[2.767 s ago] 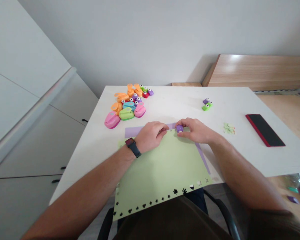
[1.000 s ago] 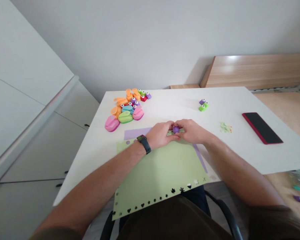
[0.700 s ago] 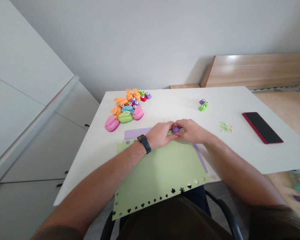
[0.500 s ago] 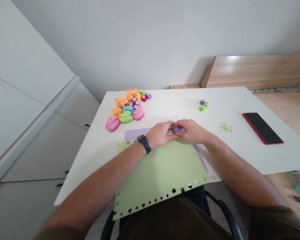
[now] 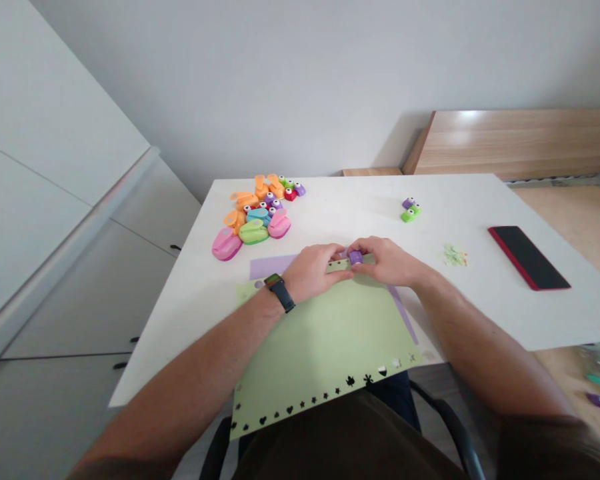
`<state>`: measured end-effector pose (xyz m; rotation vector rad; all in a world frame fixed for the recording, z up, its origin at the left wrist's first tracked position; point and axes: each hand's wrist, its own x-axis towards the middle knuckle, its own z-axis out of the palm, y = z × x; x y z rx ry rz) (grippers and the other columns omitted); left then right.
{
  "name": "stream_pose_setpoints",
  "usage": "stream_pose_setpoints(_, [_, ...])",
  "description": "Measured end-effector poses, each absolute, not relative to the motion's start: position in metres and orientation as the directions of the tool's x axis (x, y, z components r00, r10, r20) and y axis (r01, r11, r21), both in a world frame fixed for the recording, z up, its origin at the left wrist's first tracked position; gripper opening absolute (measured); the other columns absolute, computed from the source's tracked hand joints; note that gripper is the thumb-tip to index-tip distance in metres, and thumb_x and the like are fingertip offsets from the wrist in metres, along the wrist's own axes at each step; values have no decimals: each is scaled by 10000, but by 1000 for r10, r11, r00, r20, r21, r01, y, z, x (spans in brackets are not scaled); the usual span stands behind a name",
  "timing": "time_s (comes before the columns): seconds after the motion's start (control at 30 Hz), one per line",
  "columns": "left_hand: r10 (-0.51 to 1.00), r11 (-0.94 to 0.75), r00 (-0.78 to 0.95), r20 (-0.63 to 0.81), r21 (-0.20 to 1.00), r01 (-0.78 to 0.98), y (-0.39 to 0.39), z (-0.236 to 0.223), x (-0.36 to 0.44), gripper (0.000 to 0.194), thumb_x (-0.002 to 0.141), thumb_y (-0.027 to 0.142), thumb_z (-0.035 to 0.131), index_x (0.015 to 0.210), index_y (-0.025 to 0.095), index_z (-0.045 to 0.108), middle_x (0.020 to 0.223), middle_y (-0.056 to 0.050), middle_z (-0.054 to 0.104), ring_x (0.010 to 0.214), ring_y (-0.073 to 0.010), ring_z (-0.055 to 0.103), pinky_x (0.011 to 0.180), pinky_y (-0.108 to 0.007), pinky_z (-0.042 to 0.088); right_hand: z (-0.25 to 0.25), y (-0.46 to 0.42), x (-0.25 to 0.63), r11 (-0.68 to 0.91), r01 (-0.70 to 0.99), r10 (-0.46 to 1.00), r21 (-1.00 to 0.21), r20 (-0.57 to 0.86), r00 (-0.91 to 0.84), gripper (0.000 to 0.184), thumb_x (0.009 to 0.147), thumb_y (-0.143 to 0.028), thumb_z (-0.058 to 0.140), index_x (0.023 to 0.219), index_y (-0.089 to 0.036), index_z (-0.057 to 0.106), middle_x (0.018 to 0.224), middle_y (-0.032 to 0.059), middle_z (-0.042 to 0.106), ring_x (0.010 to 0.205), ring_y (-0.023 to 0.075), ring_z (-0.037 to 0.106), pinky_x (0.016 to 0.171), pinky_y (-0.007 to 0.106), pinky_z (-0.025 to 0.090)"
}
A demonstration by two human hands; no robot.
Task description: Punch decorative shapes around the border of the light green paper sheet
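A small purple craft punch [image 5: 355, 257] sits at the far edge of a light green paper sheet [image 5: 325, 333], pinched between the thumb and fingers of my right hand [image 5: 390, 262]. My left hand [image 5: 310, 272] lies at the same edge with thumb and fingers apart. Its thumb stretches over the green sheet, its tip close to the punch. Between the left thumb and fingers, small punched holes show along the edge. More punched shapes, among them hearts, stars and a leaf, line the near edge. Beneath lies a purple sheet [image 5: 273, 267], mostly covered.
At the back left stands a cluster of colourful punches, including a pink punch [image 5: 227, 245] and a green punch [image 5: 254, 232]. Small green and purple punches [image 5: 411, 213] sit at the back right. Paper scraps [image 5: 454, 255] and a black-and-red flat object [image 5: 527, 259] lie to the right.
My left fingers have drawn off the punch a little to the left, uncovering the sheet's holed edge. My right hand keeps its grip on the punch. The view has shifted slightly.
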<state>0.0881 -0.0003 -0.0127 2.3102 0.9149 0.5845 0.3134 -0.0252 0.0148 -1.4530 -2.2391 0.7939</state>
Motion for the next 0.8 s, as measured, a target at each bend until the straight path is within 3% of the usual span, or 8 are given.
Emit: stream_pose_setpoints(0.8, [705, -634, 672, 227, 627, 453, -2, -15, 89, 484, 857, 473, 754, 1222, 166, 667, 1105, -91, 760, 1028, -254, 714, 906, -373, 550, 18, -27, 312, 340, 691, 898, -638, 1, -441, 374, 826, -261, 684, 1194, -207, 725, 1067, 70, 749, 969, 246, 670, 896, 374, 493])
